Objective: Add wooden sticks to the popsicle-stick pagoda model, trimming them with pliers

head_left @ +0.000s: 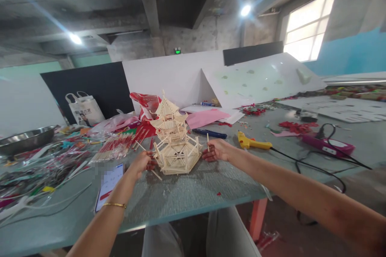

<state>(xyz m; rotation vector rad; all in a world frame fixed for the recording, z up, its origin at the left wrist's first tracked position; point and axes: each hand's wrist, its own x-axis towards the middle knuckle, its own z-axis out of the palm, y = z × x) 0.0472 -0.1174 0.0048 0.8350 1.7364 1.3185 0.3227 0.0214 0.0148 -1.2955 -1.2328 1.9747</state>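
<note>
Nearest the camera are the person's bare forearms, the right one [301,180] reaching in from the near right, above the grey trouser legs [229,233]. The left hand [144,162] is curled in a narrow grip on a thin stick [157,175]; whether the piece poking out above it is the same one, I cannot tell. The right hand [216,150] pinches an upright stick [208,143]. Between the hands stands the tiered stick tower [173,134], upright on the table [193,198]; whether fingertips touch its base is unclear. The step appears to be handling loose sticks around the lower tier; a light touch seems called for, since the open lattice looks fragile. Farther right lies a yellow glue gun [253,142]; left, a phone [110,186] and, beyond it, bagged sticks [116,144].
</note>
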